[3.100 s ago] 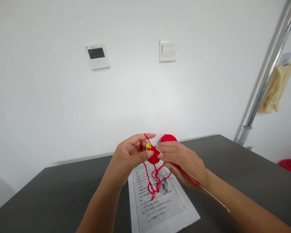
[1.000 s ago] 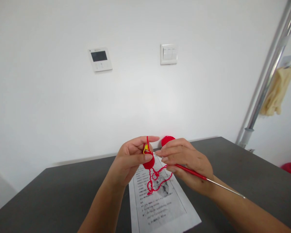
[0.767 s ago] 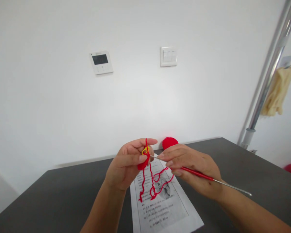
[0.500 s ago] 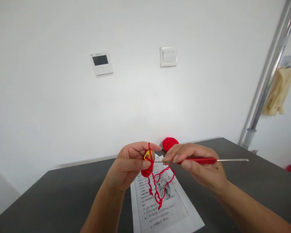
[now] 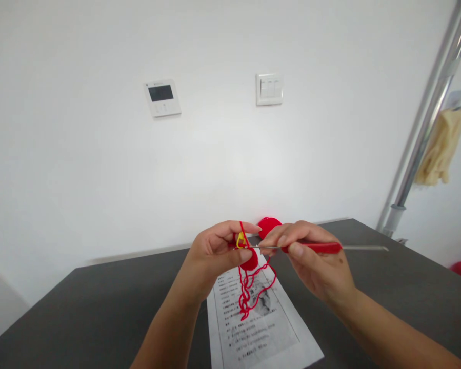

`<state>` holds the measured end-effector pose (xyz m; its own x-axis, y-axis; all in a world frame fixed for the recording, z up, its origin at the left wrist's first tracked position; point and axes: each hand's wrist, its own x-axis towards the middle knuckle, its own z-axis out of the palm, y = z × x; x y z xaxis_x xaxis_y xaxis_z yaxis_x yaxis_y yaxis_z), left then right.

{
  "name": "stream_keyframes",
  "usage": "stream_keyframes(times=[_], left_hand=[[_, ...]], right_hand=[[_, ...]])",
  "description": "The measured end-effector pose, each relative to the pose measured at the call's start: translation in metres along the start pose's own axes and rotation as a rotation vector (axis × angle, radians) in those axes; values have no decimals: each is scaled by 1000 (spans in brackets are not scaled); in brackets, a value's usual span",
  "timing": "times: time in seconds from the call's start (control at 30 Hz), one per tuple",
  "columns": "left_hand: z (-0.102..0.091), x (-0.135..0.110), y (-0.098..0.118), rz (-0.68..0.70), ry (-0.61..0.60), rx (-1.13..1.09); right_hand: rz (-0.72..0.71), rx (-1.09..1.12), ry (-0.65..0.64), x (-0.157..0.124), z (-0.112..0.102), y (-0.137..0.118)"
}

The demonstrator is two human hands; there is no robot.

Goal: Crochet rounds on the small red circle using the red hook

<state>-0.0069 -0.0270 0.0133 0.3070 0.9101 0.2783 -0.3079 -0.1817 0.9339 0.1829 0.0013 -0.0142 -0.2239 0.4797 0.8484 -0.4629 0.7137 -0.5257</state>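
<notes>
Between thumb and fingers, my left hand (image 5: 215,252) pinches a small red crochet piece (image 5: 249,260). A yellow stitch marker (image 5: 240,239) is clipped to the piece's upper side. Red yarn runs up over my left index finger, and loose strands of yarn (image 5: 243,297) dangle below. My right hand (image 5: 314,259) is closed around the red handle of a crochet hook (image 5: 330,248). The hook's thin metal shaft points left and reaches the red piece; its tip is hidden there. A second metal end sticks out to the right of the handle.
A printed sheet (image 5: 268,348) lies under the hands on the dark table (image 5: 118,307). Behind the hands sits a red yarn ball (image 5: 269,226), against the white wall. At right stand a metal pole (image 5: 426,133) and a hanging cream cloth item (image 5: 445,146).
My left hand has shifted slightly right and up, turning the red piece. My right hand has moved slightly up, and the hook now meets the piece at a different angle. The dangling yarn has bunched together.
</notes>
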Motion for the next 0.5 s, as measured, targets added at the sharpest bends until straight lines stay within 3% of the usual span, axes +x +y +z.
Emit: stream_keyframes(times=[0.1,0.2,0.5], left_hand=[[5,-1,0,32,32,1],[9,-3,2,23,57,2],[8,-3,2,79,92,58]], right_hand=[[-327,-489,-130,-1,-4,-4],[-488,-763,-276,2,-8,-8],[-354,-584,-230,3,-10,-9]])
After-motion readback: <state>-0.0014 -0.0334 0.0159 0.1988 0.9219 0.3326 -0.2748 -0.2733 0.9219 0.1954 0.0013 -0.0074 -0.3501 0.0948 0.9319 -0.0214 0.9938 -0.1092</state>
